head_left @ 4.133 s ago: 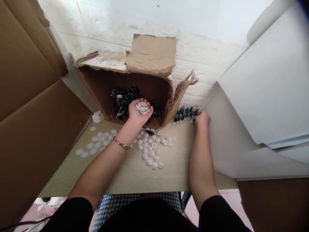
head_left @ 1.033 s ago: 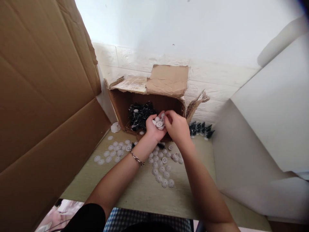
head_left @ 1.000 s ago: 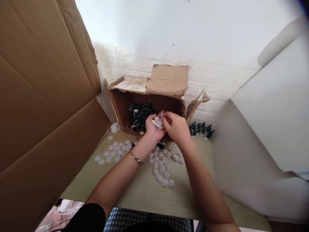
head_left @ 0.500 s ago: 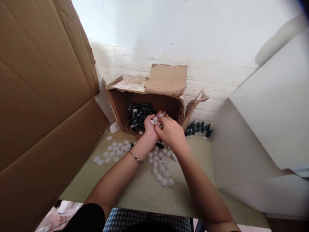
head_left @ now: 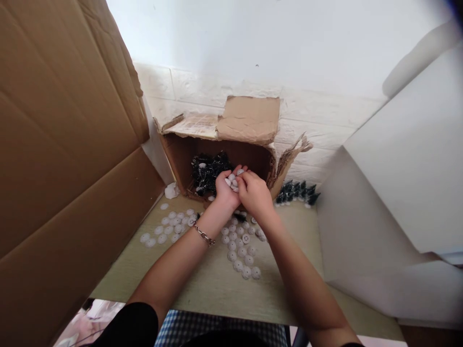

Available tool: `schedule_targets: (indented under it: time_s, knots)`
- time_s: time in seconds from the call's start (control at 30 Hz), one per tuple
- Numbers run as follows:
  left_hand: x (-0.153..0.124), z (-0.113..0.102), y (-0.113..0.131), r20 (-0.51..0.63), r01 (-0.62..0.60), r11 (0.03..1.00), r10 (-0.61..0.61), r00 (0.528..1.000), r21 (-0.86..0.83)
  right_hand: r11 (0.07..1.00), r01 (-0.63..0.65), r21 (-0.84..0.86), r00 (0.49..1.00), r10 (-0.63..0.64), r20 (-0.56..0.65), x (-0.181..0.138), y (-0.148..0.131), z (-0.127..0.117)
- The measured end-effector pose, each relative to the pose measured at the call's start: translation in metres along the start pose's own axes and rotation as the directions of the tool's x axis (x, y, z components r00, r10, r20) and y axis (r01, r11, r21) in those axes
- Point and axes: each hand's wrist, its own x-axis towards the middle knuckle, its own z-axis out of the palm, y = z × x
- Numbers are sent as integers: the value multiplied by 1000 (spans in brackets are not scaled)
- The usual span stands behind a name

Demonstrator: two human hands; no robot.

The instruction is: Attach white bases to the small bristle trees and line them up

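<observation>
Palm up, my left hand [head_left: 226, 191] is cupped around several small white discs [head_left: 231, 181], in front of the cardboard box's opening. My right hand [head_left: 255, 193] is over it, thumb and fingers closed together at the discs in the palm; exactly what they pinch is partly hidden. More white discs, domed and with a small centre hole, lie on the table in two groups, one to the left [head_left: 168, 230] and one below my hands [head_left: 238, 253]. Miniature dark green trees [head_left: 210, 168] are heaped inside the box, with a few discs among them.
The torn cardboard box [head_left: 249, 118] lies on its side against the white wall. A row of small trees [head_left: 298, 192] stands on the table [head_left: 202, 279] right of it. Tall brown cardboard [head_left: 65, 144] walls the left side; a white panel [head_left: 361, 231] bounds the right.
My right hand has shifted slightly, its fingers drawing a little back across the left palm, where the discs now show more plainly. The left hand stays nearly still.
</observation>
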Motion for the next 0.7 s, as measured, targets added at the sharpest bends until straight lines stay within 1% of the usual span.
schedule_targets:
  time_s: [0.17, 0.3, 0.4, 0.47, 0.53, 0.63, 0.7]
  knots:
    - [0, -1, -2, 25, 1, 1000, -1, 1000, 9, 999, -25, 37, 1000, 24, 5, 0, 2, 3]
    - [0, 0, -3, 8, 6, 1000, -6, 1000, 12, 996, -88, 29, 996, 89, -15, -1, 0, 2]
    - [-2, 1, -3, -24, -8, 1000, 8, 1000, 18, 993, -95, 75, 995, 97, -25, -2, -2, -4]
    - [-2, 2, -1, -25, -18, 1000, 19, 1000, 17, 995, -61, 84, 998, 63, -19, -2, -3, -11]
    - [-3, 2, 2, 3, -18, 1000, 18, 1000, 5, 999, 7, 51, 1000, -7, 11, -2, -4, -19]
    - [-2, 2, 7, 47, -23, 1000, 24, 999, -18, 991, 133, 14, 986, -134, 102, -2, -3, -28]
    - [-2, 3, 9, 55, -47, 999, 48, 997, -22, 984, 177, 18, 972, -178, 152, -3, -2, -29]
